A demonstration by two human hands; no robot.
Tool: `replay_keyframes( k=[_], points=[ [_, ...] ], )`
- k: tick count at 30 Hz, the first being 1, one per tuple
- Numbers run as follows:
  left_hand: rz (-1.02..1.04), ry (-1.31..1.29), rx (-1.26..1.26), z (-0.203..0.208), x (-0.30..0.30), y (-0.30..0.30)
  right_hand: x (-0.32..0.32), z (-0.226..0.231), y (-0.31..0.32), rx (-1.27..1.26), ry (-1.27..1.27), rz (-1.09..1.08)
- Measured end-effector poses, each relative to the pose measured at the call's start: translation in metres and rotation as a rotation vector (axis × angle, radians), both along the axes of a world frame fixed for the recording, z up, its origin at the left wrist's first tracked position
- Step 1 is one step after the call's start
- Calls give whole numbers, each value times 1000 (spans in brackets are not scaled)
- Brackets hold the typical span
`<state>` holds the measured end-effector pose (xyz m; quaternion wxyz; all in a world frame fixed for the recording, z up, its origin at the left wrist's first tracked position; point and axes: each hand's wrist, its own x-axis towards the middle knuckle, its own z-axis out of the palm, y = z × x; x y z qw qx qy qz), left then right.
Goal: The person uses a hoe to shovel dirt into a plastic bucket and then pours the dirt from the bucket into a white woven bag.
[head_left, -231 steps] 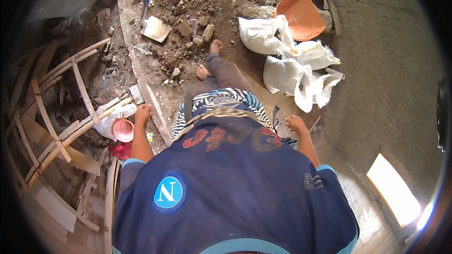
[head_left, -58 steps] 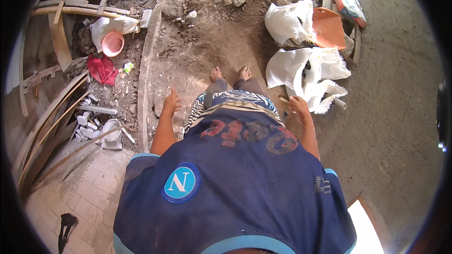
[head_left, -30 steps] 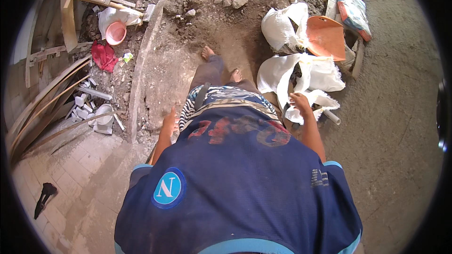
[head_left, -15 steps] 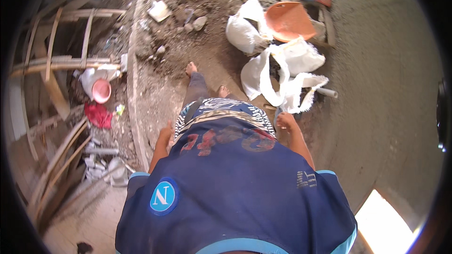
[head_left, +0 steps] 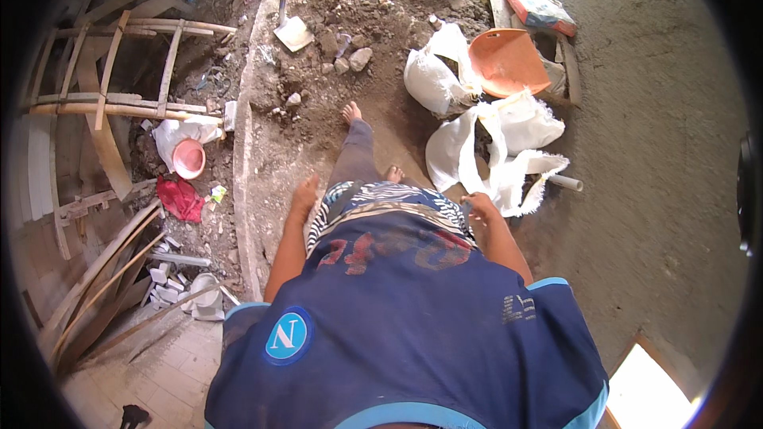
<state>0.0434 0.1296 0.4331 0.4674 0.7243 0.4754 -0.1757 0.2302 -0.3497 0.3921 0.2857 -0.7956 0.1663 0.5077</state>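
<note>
My left hand hangs beside my left thigh, bare, its fingers loosely extended, touching nothing that I can see. By my right hip, my right hand has its fingers curled in; whatever is between them is too small to make out. Just ahead of it lie torn white sacks, standing with their mouths gaping. An orange plastic scoop-like container leans among them. Farther off to the left, a shovel with a blue handle rests its pale blade on the loose soil.
A rough grey wall rises along the right. Past the sacks lies a filled printed bag. A concrete ledge edges the soil on my left; beyond it are wooden frames, a pink bucket and a red cloth. Stones dot the ground.
The view has shifted, so the surroundings sit lower and farther right, with more of the shovel showing. My left hand has swung slightly forward; my right hand stays by the hip.
</note>
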Motion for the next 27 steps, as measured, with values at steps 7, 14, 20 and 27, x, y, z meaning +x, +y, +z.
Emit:
replay_keyframes(
  k=[7,14,20,27],
  points=[
    [-295,122,-11,-91,-98,34,77,36,91,229,-33,-93],
    [97,295,-19,-52,5,76,143,31,139,104,-44,82],
    [200,-30,41,-70,153,182,197,26,161,-28,-156,43],
    [-200,-491,602,-2,441,336,247,43,160,68,-223,-684]
  ],
)
